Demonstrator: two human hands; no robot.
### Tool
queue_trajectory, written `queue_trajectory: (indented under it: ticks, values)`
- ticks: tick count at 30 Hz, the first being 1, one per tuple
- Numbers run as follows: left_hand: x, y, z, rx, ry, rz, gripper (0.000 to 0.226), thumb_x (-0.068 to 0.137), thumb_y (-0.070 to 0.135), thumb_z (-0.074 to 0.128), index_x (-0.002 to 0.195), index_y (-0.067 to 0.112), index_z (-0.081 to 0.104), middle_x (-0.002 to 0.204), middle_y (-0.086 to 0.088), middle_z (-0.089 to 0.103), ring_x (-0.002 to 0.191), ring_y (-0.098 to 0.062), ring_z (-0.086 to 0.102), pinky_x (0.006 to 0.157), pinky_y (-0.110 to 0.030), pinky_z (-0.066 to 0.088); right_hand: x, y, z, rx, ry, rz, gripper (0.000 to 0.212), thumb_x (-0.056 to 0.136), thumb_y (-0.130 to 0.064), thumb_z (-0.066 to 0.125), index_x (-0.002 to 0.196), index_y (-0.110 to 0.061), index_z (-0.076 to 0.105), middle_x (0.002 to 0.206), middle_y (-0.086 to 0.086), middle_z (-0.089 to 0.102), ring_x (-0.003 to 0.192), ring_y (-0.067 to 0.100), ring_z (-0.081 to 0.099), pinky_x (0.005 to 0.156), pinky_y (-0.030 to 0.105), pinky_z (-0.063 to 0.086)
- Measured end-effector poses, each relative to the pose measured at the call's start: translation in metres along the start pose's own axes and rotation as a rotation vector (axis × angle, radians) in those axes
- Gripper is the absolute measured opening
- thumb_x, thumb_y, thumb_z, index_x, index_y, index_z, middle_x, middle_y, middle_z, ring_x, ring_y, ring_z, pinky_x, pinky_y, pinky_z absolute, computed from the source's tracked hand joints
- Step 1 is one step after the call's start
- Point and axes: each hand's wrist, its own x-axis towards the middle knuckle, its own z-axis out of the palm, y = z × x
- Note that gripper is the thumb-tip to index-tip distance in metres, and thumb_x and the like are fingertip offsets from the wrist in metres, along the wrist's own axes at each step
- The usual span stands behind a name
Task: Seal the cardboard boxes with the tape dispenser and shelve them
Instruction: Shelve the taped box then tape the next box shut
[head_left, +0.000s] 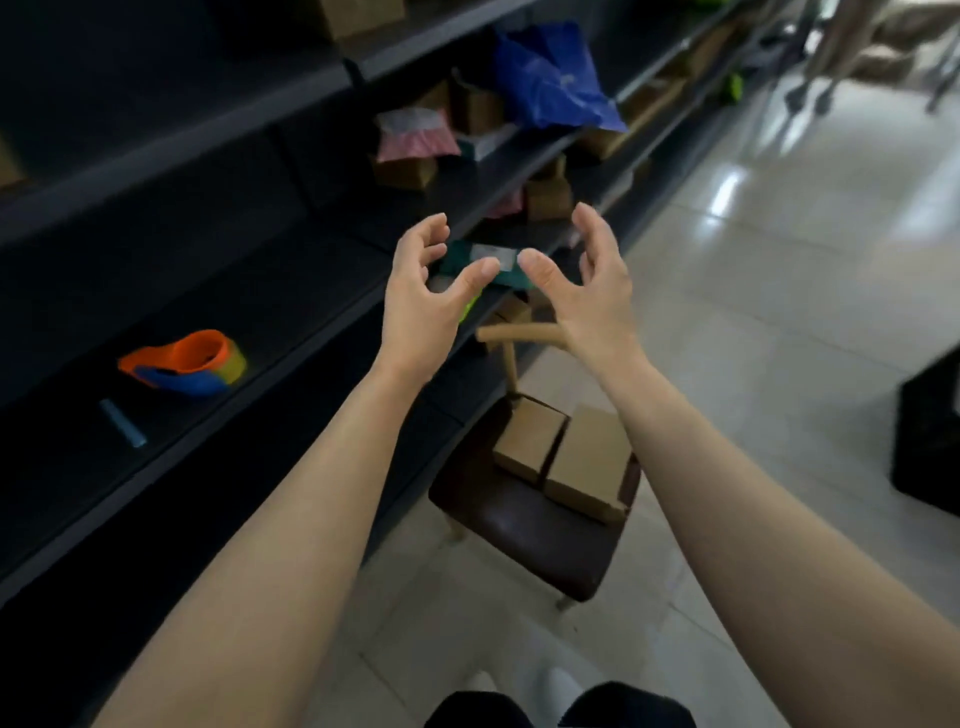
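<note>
Two shut cardboard boxes (529, 440) (587, 470) lie side by side on the dark seat of a chair (530, 540) beside the shelving. An orange, blue and yellow tape dispenser (183, 362) lies on the dark shelf (291, 312) at the left, far from both hands. My left hand (421, 296) and my right hand (589, 283) reach forward at shelf height, palms facing each other, fingers spread and loosely curved, holding nothing. Between the thumb tips shows a blurred dark green thing (457, 262) with a pale patch, lying on the shelf behind them.
A pale blue tube (123, 423) lies near the dispenser. Higher shelves carry a blue plastic bag (550, 78), a pink bag (415, 136) and several small cardboard boxes. A black crate (930, 441) stands on the glossy tiled floor at the right.
</note>
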Motion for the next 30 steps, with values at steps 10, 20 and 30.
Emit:
queue_trajectory:
  ticks: [10,20,30]
  values:
    - [-0.012,-0.076,0.075,-0.065,-0.344,-0.152,0.062,0.083,0.042,0.068,0.135,0.020,0.043,0.131,0.005,0.049,0.120,-0.008,0.046,0.089,-0.013,0.035,-0.039,0.079,-0.041,-0.163,0.235,0.299,0.084,0.083,-0.051,0.066,0.149,-0.016,0.029,0.153,0.003,0.034,0.140,0.017,0.030,0.112,0.031,0.027]
    - [-0.030,-0.139,0.138,0.058,-0.598,-0.199,0.062,0.082,0.046,0.067,0.134,0.021,0.043,0.133,0.006,0.047,0.118,-0.008,0.045,0.096,-0.027,0.037,-0.078,0.143,-0.047,-0.127,0.427,0.519,0.080,0.084,-0.046,0.068,0.148,-0.014,0.032,0.151,0.002,0.037,0.139,0.014,0.032,0.112,0.031,0.028]
    - [-0.016,-0.168,0.187,0.217,-0.709,-0.151,0.061,0.084,0.044,0.065,0.135,0.020,0.042,0.134,0.004,0.046,0.120,-0.008,0.043,0.096,-0.027,0.037,-0.088,0.195,-0.051,-0.025,0.453,0.680,0.078,0.085,-0.044,0.066,0.148,-0.014,0.031,0.152,0.003,0.036,0.140,0.016,0.030,0.112,0.036,0.030]
